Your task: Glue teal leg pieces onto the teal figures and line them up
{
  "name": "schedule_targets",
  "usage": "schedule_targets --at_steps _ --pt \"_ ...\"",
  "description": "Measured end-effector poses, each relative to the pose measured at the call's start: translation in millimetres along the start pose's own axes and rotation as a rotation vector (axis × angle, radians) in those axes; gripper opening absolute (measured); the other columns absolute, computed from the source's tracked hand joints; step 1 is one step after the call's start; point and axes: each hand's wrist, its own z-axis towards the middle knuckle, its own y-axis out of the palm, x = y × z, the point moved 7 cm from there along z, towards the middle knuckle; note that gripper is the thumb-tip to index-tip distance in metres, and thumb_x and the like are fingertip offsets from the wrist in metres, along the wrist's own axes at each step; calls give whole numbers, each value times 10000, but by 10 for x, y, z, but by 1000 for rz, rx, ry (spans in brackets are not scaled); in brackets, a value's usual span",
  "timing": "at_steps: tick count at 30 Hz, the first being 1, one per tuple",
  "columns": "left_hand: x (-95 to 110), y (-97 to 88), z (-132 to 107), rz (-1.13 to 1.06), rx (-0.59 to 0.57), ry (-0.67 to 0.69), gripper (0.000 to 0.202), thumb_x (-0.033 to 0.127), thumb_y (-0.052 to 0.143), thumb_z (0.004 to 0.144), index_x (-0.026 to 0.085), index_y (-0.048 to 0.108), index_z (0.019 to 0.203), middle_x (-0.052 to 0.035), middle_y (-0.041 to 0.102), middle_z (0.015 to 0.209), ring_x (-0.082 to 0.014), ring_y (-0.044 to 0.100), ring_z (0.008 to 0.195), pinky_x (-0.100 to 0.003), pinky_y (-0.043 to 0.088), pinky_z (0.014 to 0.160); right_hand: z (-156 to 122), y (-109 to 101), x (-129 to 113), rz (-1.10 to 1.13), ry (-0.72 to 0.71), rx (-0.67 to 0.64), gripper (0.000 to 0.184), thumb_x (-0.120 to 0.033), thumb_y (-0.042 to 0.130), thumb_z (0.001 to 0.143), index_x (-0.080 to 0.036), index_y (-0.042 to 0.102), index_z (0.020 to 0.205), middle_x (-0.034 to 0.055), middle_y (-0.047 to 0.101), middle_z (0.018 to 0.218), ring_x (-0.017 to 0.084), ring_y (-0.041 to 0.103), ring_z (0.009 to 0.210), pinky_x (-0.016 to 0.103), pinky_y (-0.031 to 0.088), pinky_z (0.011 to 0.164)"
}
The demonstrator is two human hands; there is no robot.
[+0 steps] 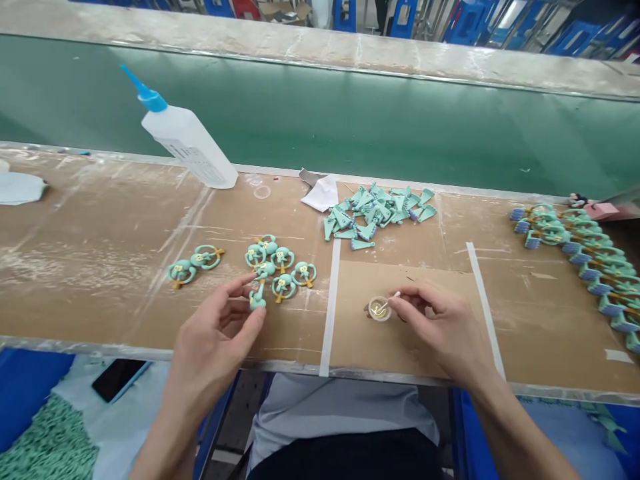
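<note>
My left hand (215, 327) pinches a small teal rubbery cartoon-squid figure (257, 300) at its fingertips, just below a cluster of similar figures with orange-yellow details (283, 270). My right hand (435, 327) holds a thin white swab or applicator (393, 299), its tip in a small clear cup of yellowish liquid (379, 309). The cup stands on the cardboard-covered bench (400, 320). Two more figures (195, 263) lie left of the cluster.
A heap of teal pieces with blue parts (377, 213) lies at the back of the bench, and a long row of figures (585, 267) runs down the right side. A blue-nozzled plastic bottle (187, 137) lies behind the bench on a green conveyor belt (350, 120). A phone (117, 380) lies below the front edge.
</note>
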Motion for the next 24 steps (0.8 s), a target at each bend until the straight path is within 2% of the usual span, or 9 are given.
schedule_targets --at_steps 2,4,7,10,13,16,19,22,24 --pt "-63 -15 -11 -223 0 -78 627 464 958 958 281 800 1537 -79 822 1415 -235 817 999 -386 685 977 7 18 -94 -39 -58 2 186 -331 789 1144 -255 868 994 -7 725 786 189 633 673 340 465 634" --pt "-133 -25 -16 -417 11 -152 594 426 981 940 270 834 1494 -86 818 1455 -219 823 984 -356 700 928 -14 22 -176 -65 -108 -16 202 -299 764 1154 -258 856 979 -11 713 789 178 616 658 341 447 628" --pt "-213 24 -22 -650 6 -244 524 358 1032 883 261 897 1380 -80 873 1290 -234 840 1013 -313 702 886 -66 51 -250 -94 -153 -65 211 -271 725 1176 -261 850 1007 17 773 903 191 689 761 340 475 677" --pt "-188 108 -33 -720 -9 -235 408 372 1052 901 258 934 1274 -65 886 1155 -204 822 971 -268 686 865 -95 80 -256 -104 -157 -95 212 -262 707 1194 -263 852 1038 33 802 983 208 730 858 344 495 718" --pt "-74 202 -81 -649 -18 -193 384 414 1064 915 259 946 1247 -48 881 1068 -183 802 885 -266 681 857 -98 42 -232 -109 -141 -89 197 -266 720 1196 -271 854 1052 20 808 987 202 721 853 350 483 723" --pt "75 379 -174 -643 -116 -221 487 433 1062 922 282 924 1364 -56 877 1100 -197 801 862 -317 696 867 -103 -65 -208 -116 -95 -51 201 -306 744 1199 -280 855 1033 12 809 976 201 695 812 360 480 724" --pt "200 615 -297 -791 -256 -303 494 487 1030 956 294 918 1397 -99 863 1226 -203 772 892 -336 683 844 -119 -149 -225 -137 -83 -34 213 -343 753 1201 -285 857 1025 13 818 973 205 671 764 367 477 709" --pt "268 862 -433 -928 -404 -397 578 546 1057 908 292 920 1408 -128 822 1258 -185 707 867 -325 636 795 -131 -168 -267 -158 -109 -70 198 -331 737 1212 -291 860 1062 20 837 1000 226 723 824 363 487 725" --pt "294 978 -507 -945 -475 -423 600 546 1056 909 302 912 1438 -127 798 1220 -169 662 825 -308 582 742 -137 -168 -304 -177 -137 -108 179 -291 717 1221 -294 858 1111 27 853 1047 245 769 908 359 514 769"
